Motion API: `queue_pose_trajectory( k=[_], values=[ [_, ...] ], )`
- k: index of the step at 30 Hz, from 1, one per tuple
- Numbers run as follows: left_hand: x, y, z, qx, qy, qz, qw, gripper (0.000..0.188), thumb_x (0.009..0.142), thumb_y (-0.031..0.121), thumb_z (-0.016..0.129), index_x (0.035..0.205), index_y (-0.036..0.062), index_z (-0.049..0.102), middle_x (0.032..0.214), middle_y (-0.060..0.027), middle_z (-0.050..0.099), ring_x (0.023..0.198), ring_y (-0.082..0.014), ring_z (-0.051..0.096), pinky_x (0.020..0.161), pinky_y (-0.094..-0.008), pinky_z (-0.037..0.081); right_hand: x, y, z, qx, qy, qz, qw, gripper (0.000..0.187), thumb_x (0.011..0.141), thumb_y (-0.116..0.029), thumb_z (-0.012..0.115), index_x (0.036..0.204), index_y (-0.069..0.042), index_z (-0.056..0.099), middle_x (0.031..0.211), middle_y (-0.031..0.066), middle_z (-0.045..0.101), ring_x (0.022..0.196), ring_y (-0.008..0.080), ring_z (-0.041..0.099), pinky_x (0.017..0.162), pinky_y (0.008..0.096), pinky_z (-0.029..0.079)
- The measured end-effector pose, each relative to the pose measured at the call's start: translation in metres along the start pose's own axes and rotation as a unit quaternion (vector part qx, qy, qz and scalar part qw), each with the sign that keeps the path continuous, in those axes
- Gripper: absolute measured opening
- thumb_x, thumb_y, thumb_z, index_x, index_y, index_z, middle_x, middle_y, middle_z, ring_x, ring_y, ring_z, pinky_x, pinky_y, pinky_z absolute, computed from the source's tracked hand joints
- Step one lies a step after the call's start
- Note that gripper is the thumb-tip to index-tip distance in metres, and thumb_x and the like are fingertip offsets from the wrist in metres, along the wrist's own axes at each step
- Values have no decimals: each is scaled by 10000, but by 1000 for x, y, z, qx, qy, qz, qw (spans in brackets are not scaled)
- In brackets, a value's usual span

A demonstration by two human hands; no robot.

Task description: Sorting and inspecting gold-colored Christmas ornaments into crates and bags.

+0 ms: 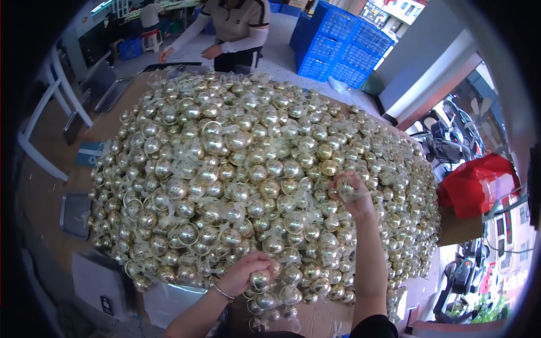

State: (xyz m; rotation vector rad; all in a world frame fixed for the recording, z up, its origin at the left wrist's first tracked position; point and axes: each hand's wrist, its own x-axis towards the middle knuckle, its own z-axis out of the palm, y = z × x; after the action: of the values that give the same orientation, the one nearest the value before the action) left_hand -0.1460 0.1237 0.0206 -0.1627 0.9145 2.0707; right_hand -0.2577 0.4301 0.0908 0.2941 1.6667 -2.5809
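Observation:
A wide heap of shiny gold balls (pixel 270 188), with pale see-through ribbons among them, covers the table in front of me. At the near edge of the heap my left hand (pixel 246 274), with a bracelet at the wrist, is closed around a gold ball (pixel 261 279). My right hand (pixel 353 194) reaches farther out, over the right-middle of the heap. Its fingers are wrapped round another gold ball (pixel 345 186), which shows between them. Other balls lie close under both hands.
Across the table stands a person (pixel 239 28) with both hands low. Blue crates (pixel 338 42) are stacked behind the heap. A grey tray (pixel 75 215) lies at the left, near a white chair frame (pixel 42 124). A red bag (pixel 479 183) sits on a cardboard box at the right.

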Motion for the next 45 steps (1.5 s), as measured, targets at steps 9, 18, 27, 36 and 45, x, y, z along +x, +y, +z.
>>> queue_pose_trajectory(
  k=[9,18,27,36,45],
  values=[
    [-11,3,4,20,-34,-22,999,168,856,76,487,995,4,549,846,-102,603,799,-174,595,724,-279,470,54,65,66,-354,-16,40,934,159,719,-167,662,752,-16,624,724,73,628,701,161,577,608,294,440],
    [-41,7,-28,37,-40,54,997,160,868,89,501,998,10,552,847,-94,605,804,-184,605,742,-289,464,51,87,120,-845,-178,-34,503,346,676,-231,675,1002,-145,596,1013,114,570,882,282,606,732,383,500],
    [-57,5,-42,-36,2,22,999,190,865,70,500,1034,-11,531,887,-104,583,820,-200,621,744,-337,522,37,26,53,-713,-63,103,691,514,722,-135,665,1190,-113,455,1085,115,534,777,241,625,677,353,521],
    [-58,3,-28,9,-28,14,999,183,856,106,514,1008,4,526,883,-81,570,827,-200,622,708,-313,525,-20,51,25,-47,-231,84,968,706,619,-114,728,1233,-51,386,1081,176,557,666,218,623,552,324,529],
    [-61,-53,48,179,73,175,965,181,882,91,527,1043,22,482,931,-62,553,867,-140,580,766,-255,476,-198,136,76,478,55,188,856,707,814,-670,336,1183,-87,488,972,88,592,1029,279,518,797,491,446]
  ],
)
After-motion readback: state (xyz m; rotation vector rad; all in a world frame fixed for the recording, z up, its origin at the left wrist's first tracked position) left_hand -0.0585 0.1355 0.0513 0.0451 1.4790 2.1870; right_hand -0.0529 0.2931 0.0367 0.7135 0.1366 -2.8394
